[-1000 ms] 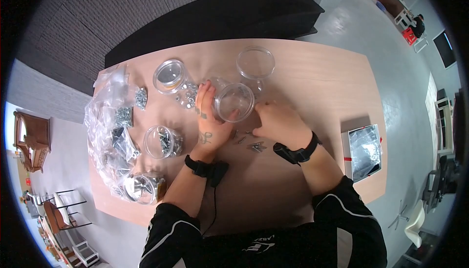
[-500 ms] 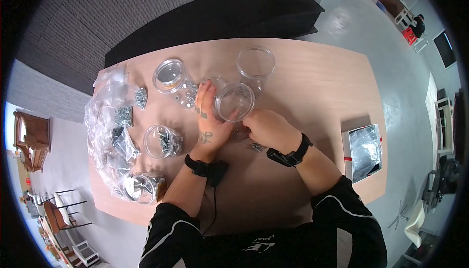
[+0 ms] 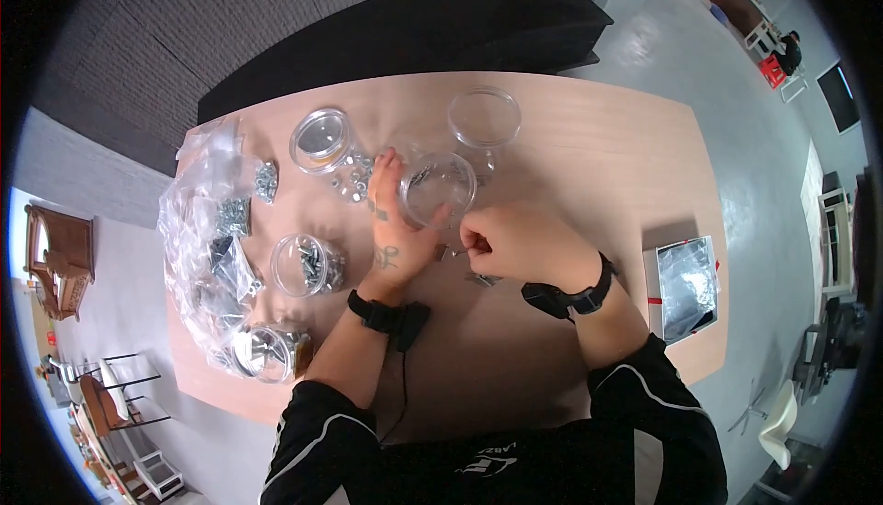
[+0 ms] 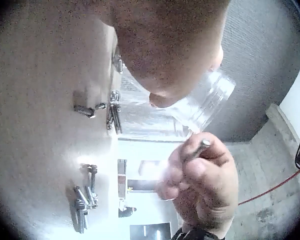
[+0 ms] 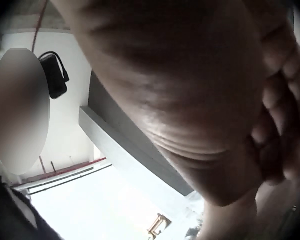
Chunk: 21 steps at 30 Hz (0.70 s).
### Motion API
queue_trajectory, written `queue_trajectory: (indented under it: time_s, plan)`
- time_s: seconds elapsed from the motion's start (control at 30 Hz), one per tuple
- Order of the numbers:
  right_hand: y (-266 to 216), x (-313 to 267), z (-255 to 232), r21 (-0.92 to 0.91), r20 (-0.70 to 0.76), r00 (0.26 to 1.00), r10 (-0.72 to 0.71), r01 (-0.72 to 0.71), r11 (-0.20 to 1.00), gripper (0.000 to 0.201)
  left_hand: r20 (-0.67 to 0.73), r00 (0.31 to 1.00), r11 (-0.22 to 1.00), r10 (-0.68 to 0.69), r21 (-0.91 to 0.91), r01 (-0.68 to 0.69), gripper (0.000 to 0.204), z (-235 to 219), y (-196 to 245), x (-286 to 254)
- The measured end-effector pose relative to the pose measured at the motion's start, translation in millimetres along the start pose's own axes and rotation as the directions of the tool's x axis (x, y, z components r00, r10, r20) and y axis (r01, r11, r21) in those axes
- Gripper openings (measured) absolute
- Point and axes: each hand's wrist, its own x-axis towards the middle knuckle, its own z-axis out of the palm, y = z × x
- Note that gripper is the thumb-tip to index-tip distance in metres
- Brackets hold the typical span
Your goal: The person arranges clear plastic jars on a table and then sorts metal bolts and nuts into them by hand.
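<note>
My left hand [image 3: 395,229] holds a clear plastic jar [image 3: 451,194] by its side, the open mouth facing up. Through the jar wall in the left wrist view, a few bolts [image 4: 113,112] show at its bottom. Close beside the rim is my right hand [image 3: 520,246], which pinches a single metal bolt [image 4: 204,144] between thumb and forefinger. Loose bolts [image 4: 82,207] lie on the table [image 3: 598,155] below the right hand. The palm fills most of the right wrist view and hides the fingertips there.
Behind stands another open clear jar [image 3: 485,119]. To the left are a lidded jar of nuts [image 3: 351,181], an open jar of bolts [image 3: 320,268], a third jar [image 3: 269,355] and plastic bags [image 3: 198,229] of hardware. A box [image 3: 685,289] sits at the right edge.
My right hand has come up from the loose bolts to the jar's rim, then drawn back slightly right. The jar in my left hand has shifted only slightly.
</note>
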Motion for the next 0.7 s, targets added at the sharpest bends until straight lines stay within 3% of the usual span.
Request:
queue_trajectory:
  time_s: [0.07, 0.13, 0.2, 0.23, 0.3, 0.7]
  plan:
    - [-5.9, -3.2, -6.1, 0.027, -0.019, 0.999, -0.042, 0.043, 0.999, 0.012, -0.022, 0.998, 0.997, -0.054, -0.058, 0.052, 0.096, 1.0, 0.6, 0.0]
    - [-11.3, -5.7, -9.9, 0.054, -0.041, 0.996, -0.083, 0.085, 0.995, 0.011, -0.005, 1.0, 1.0, 0.011, -0.026, -0.011, 0.097, -0.5, 0.5, 1.0]
    - [-15.9, -6.9, -10.8, 0.122, -0.18, 0.979, -0.1, 0.123, 0.985, 0.009, -0.009, 1.0, 1.0, 0.018, -0.026, -0.018, 0.097, -1.2, 2.1, 1.7]
    - [-14.3, -6.1, -9.1, 0.123, -0.181, 0.978, -0.099, 0.123, 0.985, 0.009, -0.013, 1.0, 0.999, 0.025, -0.026, -0.026, 0.096, -1.2, 2.7, 2.0]
    - [-6.9, -2.2, -3.9, 0.078, -0.338, 0.929, -0.151, 0.188, 0.979, 0.008, -0.015, 1.0, 0.999, 0.027, -0.031, -0.028, 0.096, 0.4, 0.7, 1.3]
    - [-2.1, 7.3, 0.0, -0.131, -0.399, 0.888, -0.229, 0.192, 0.973, 0.005, 0.0, 0.998, 0.998, 0.059, -0.005, -0.059, 0.098, 0.5, -0.9, 1.0]
